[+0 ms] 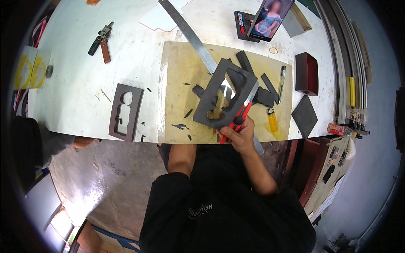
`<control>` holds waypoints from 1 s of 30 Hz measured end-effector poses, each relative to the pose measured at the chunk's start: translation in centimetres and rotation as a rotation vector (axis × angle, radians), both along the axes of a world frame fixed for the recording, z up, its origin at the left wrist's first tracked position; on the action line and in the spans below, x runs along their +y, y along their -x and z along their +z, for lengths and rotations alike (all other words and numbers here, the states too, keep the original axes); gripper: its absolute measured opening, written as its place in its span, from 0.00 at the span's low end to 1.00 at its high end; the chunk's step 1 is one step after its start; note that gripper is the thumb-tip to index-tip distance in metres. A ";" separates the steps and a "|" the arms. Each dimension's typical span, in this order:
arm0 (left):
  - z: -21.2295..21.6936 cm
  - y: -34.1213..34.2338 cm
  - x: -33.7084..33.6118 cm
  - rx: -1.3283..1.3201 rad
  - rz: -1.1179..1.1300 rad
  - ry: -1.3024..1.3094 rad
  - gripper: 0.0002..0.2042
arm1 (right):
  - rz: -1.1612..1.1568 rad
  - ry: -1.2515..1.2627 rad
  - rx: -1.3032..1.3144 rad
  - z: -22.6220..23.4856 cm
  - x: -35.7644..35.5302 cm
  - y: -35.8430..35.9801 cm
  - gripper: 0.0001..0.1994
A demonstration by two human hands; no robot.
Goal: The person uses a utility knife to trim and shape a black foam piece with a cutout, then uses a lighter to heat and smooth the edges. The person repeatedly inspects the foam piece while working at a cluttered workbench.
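My right hand (241, 135) is closed at the mat's near edge, around a utility knife (240, 119) with a red handle. Its thumb presses the near corner of a dark grey foam block (216, 80) with a cut-out opening. The knife's blade lies along the block's right side. Only the forearm of my left arm shows; the hand is hidden past the table's near edge. A long steel ruler (190, 36) runs under the block. Foam offcuts (265, 97), a yellow lighter (272, 120) and a pen (282, 80) lie to the right.
A yellowish cutting mat (173, 84) covers part of the white table. Left of it lie another foam insert (114, 111) and a revolver-shaped object (103, 44). A propped phone (270, 21), an open box (307, 74) and a black panel (304, 117) stand or lie right. Another person's hand (84, 142) is far left.
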State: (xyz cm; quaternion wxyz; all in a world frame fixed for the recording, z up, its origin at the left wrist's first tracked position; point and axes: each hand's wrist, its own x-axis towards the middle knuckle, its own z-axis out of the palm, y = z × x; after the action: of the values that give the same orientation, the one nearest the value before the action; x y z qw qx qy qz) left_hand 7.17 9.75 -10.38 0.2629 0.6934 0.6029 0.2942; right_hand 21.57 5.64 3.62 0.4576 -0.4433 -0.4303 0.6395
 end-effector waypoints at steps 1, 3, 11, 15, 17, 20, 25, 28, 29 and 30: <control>0.1 -0.1 0.1 -0.001 -0.001 -0.002 0.15 | -0.006 0.011 0.013 0.1 0.0 0.0 0.17; 0.1 0.0 0.2 0.002 -0.004 -0.006 0.15 | -0.017 0.036 0.048 0.5 0.0 0.1 0.16; 0.2 0.0 0.2 0.009 -0.009 -0.006 0.16 | -0.019 0.029 0.135 0.4 -0.1 0.2 0.17; 0.2 -0.1 0.4 0.012 -0.011 -0.004 0.16 | 0.029 0.025 0.169 -0.4 -0.1 -0.5 0.22; 0.1 -0.2 0.8 0.012 -0.013 -0.009 0.16 | 0.072 0.061 0.135 -1.1 -0.3 -1.2 0.22; 0.0 0.0 0.9 0.019 -0.007 -0.007 0.16 | 0.077 0.071 0.141 -0.5 -0.3 -1.1 0.22; 0.0 0.6 0.9 0.032 0.014 -0.008 0.16 | 0.071 0.073 0.153 0.5 0.0 -0.3 0.21; -0.2 0.0 1.2 0.027 -0.017 -0.011 0.16 | 0.043 0.025 0.115 0.7 -0.1 -0.4 0.20; -0.4 -0.4 1.6 0.024 -0.025 -0.016 0.16 | 0.035 0.017 0.110 0.8 -0.1 -0.5 0.19; -0.4 -0.2 1.5 0.032 -0.020 -0.017 0.17 | 0.045 0.010 0.114 1.0 0.0 -0.4 0.19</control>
State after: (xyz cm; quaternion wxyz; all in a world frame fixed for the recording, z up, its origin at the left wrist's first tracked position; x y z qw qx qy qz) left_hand 7.37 11.25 -10.75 0.2503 0.7062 0.5976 0.2856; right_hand 21.97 5.64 4.58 0.4647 -0.3987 -0.4099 0.6760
